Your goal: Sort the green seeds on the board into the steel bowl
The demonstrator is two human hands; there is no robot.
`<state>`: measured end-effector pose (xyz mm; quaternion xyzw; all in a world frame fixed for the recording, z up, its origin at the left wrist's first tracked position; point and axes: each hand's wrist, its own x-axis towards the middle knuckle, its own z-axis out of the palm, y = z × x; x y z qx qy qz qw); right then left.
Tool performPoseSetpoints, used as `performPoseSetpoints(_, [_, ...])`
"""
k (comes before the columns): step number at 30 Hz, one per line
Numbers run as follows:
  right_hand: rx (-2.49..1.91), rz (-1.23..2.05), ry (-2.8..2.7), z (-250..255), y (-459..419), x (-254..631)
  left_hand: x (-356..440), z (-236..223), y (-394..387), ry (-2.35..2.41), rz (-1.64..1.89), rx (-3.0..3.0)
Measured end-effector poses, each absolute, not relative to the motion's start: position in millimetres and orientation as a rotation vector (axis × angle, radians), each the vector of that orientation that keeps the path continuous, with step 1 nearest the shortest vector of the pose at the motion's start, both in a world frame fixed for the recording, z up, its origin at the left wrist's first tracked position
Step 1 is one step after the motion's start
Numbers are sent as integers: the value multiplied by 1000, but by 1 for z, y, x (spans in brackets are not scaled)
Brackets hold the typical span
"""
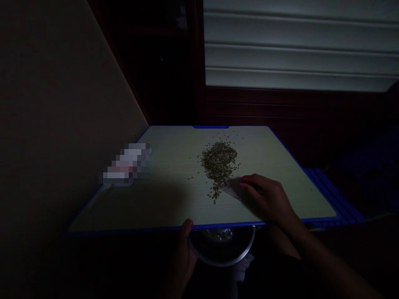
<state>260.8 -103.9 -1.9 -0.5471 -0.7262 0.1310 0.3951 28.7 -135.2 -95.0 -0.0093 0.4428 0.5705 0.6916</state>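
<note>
Sorting, apparently: pinching scraper [230,189] in right hand [270,196]; cannot tell grip of left hand [186,251]; next, perhaps drawing grains [218,160] closer.

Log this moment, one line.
left hand: beside bowl, at table edge | right hand: holding thin card by grains | grains: piled on table | bowl: below near edge

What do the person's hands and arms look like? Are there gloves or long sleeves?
The left hand and right hand are bare, without gloves. The right forearm shows no sleeve or watch; the left forearm is too dark to tell.
</note>
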Motion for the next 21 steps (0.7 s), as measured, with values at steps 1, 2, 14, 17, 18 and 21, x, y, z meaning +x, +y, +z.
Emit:
performPoseSetpoints(1, [-1376, 337, -1856, -1, -104, 260, 29, -95, -135, 979, 1281, -14])
performPoseSetpoints(2, [-1363, 347, -1875, -1, -104, 260, 29, -96, -135, 968, 1291, -9])
performPoseSetpoints(14, [-1189, 513, -1998, 5, -110, 256, 29, -95, -136, 987, 1266, -9])
performPoseSetpoints(17, [-1182, 494, -1988, 6, -111, 257, 30, -92, -136, 980, 1251, -17])
performPoseSetpoints(18, [-1186, 479, -1974, 5, -111, 257, 29, -91, -136, 976, 1252, -16])
performPoseSetpoints(21, [-1205, 450, -1940, 4, -111, 259, 28, -94, -137, 978, 1254, -9])
